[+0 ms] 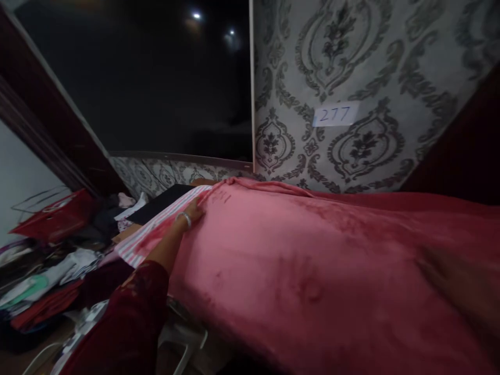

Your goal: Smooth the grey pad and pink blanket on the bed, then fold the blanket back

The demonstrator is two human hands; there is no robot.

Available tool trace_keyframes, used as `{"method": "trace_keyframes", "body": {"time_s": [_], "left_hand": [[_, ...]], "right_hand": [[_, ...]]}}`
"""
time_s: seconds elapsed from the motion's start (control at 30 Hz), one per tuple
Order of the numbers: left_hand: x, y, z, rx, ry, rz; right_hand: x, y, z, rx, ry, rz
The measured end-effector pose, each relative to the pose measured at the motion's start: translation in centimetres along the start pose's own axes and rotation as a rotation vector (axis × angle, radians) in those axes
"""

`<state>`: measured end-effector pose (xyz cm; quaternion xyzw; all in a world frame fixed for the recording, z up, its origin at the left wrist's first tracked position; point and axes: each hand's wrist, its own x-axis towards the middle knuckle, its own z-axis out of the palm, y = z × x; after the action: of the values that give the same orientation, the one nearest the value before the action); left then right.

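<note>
A pink plush blanket (250,245) is spread over a raised surface, with darker brushed marks across its pile and a rolled fold along the back. At its left edge rests my left hand (194,211), a bracelet on the wrist, fingers stretched out against the fabric. My right hand (441,271) is over the blanket's right part, dark and smeared by motion, so its fingers are not clear. A striped cloth (150,237) sticks out from under the blanket on the left.
Behind stands a large dark screen (156,83) beside patterned wallpaper with a paper label (336,113) reading 277. A black flat panel (162,202) lies past the striped cloth. On the left are a red bag (58,216), heaped clothes (42,284) and a white chair (187,344).
</note>
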<state>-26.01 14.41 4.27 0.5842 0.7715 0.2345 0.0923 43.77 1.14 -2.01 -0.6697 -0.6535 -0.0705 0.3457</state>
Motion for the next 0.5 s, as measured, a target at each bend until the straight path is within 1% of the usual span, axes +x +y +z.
{"method": "trace_keyframes", "body": {"time_s": [0.07, 0.13, 0.17, 0.23, 0.33, 0.43, 0.5], "left_hand": [[-0.3, 0.8, -0.2, 0.051, 0.002, -0.006], [-0.5, 1.9, -0.2, 0.103, 0.022, 0.009], [-0.6, 2.6, -0.1, 0.127, 0.033, 0.038], [-0.8, 4.3, 0.5, 0.154, 0.019, 0.151], [-1.3, 7.7, 2.8, 0.134, -0.109, 0.387], [-1.7, 11.0, 5.8, 0.077, -0.254, 0.573], [-1.9, 12.5, 7.6, 0.04, -0.313, 0.646]], "right_hand": [[0.4, -1.2, 1.6, 0.04, -0.074, 0.01], [0.8, -3.4, 3.1, 0.111, -0.125, -0.003], [1.0, -4.6, 3.8, 0.152, -0.159, -0.021], [1.7, -7.2, 5.0, 0.223, -0.199, -0.048], [3.2, -9.8, 6.6, 0.279, -0.242, -0.113], [4.4, -10.8, 7.8, 0.332, -0.288, -0.138], [4.6, -11.0, 8.5, 0.389, -0.338, -0.13]]}}
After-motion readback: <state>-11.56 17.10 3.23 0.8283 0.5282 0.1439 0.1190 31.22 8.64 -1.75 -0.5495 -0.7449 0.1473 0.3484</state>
